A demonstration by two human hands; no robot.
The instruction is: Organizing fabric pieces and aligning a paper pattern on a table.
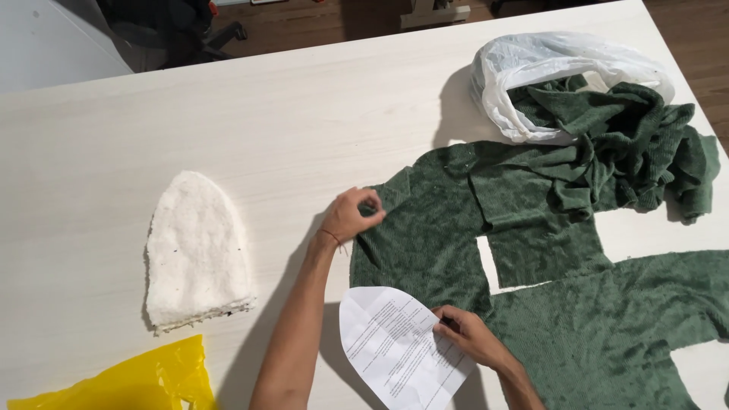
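The left hand [351, 215] pinches the edge of the green cloth [456, 235] spread on the table [250, 114]; the right hand [467, 334] holds a paper pattern [395, 349] at the cloth's near edge. Left lies 1 white fleece stack [197, 254], a yellow bag [129, 383] below, a white bag [531, 64] beyond

The pale wooden table [304, 114] carries green fabric [547, 228], white fleece stack [197, 254], plastic bags, paper pattern [395, 349].

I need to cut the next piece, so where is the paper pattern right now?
In the head view the paper pattern lies at the table's near edge, under the right hand, overlapping the green fabric to its right.
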